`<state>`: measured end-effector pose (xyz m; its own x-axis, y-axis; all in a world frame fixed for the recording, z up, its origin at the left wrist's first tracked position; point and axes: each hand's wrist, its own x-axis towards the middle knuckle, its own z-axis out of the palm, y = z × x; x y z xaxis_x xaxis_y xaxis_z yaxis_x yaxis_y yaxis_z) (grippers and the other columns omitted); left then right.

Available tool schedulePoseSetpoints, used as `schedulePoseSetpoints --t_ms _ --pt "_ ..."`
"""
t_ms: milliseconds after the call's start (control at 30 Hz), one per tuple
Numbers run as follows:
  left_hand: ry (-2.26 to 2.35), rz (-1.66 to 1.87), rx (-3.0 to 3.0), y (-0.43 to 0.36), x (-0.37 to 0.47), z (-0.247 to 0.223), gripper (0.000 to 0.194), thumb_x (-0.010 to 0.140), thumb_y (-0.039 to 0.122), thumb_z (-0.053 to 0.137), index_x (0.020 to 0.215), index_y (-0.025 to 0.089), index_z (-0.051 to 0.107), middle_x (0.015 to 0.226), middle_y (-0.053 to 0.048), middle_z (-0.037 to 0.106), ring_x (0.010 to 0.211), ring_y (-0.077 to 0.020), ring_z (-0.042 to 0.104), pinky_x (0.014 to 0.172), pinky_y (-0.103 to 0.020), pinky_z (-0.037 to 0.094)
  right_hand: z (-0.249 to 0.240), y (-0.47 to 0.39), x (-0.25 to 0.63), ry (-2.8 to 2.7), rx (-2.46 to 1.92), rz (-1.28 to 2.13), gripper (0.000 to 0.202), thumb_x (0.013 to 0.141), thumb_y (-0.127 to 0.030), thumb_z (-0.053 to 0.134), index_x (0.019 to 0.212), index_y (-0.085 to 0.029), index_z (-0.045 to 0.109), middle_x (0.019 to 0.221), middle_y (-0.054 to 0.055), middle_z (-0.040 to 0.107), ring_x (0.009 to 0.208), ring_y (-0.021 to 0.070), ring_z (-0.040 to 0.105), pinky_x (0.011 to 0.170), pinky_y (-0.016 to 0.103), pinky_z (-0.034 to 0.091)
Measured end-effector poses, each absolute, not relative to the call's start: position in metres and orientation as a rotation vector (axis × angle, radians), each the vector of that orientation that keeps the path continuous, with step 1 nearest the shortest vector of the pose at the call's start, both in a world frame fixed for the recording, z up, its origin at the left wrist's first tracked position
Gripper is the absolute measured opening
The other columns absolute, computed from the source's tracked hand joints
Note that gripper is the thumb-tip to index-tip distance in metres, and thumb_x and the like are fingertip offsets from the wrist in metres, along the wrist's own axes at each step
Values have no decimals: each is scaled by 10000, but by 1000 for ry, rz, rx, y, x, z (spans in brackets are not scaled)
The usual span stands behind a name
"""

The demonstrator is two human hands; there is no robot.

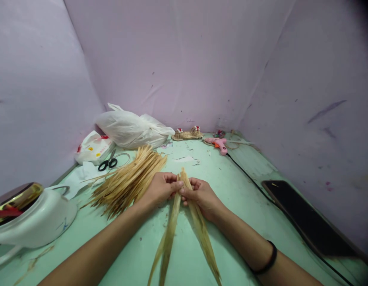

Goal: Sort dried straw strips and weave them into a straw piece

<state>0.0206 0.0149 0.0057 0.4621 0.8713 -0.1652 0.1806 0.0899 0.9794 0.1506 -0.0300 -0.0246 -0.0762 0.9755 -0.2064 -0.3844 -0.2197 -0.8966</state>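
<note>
Left hand (166, 186) and right hand (201, 195) pinch dried leaf strips (203, 230), their long axes splaying toward the table's (228, 182) near edge.

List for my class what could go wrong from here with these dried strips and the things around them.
The left strip, pinched in the left fingers, seems to fork toward its lower end; pulling could split it further.
The loose bundle lies beside the left forearm, so a sideways sweep might scatter it.
A black cord runs from the pink glue gun past the right forearm; snagging it could drag the gun.
</note>
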Motion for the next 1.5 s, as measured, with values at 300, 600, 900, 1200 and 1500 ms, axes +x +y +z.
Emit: schedulePoseSetpoints --t_ms 300,600,900,1200,1500 --pt "1132 788 1267 23 16 -1 183 596 262 643 536 136 526 372 47 436 339 -46 353 357 -171 244 -21 -29 151 -654 -1097 1591 171 739 -281 622 770 -113 616 627 37 627 460 80 545 463 207 477" --pt "1141 739 1289 20 17 0 184 580 260 646 542 133 519 358 47 433 321 -44 341 354 -175 241 -21 -29 149 -673 -1082 1601 100 757 -200 595 785 -107 613 660 50 648 475 81 571 466 186 490" --pt "1142 759 1299 23 15 -2 214 557 259 654 497 141 486 353 67 403 317 -24 299 344 -163 196 -23 -26 155 -610 -1064 1630 178 821 -152 488 735 -88 630 706 87 667 528 103 607 511 210 520" --pt "1137 748 1282 23 17 -6 204 576 245 657 510 143 493 351 64 410 304 -29 307 328 -162 191 -24 -26 156 -662 -1011 1668 126 801 -124 503 779 -93 623 677 86 672 579 124 636 562 213 523" --pt "1142 755 1232 15 22 0 190 653 176 616 526 144 478 331 72 407 279 -21 311 314 -145 214 -24 -30 152 -737 -935 1702 91 700 -189 631 756 -118 638 665 56 676 534 118 608 593 243 497"
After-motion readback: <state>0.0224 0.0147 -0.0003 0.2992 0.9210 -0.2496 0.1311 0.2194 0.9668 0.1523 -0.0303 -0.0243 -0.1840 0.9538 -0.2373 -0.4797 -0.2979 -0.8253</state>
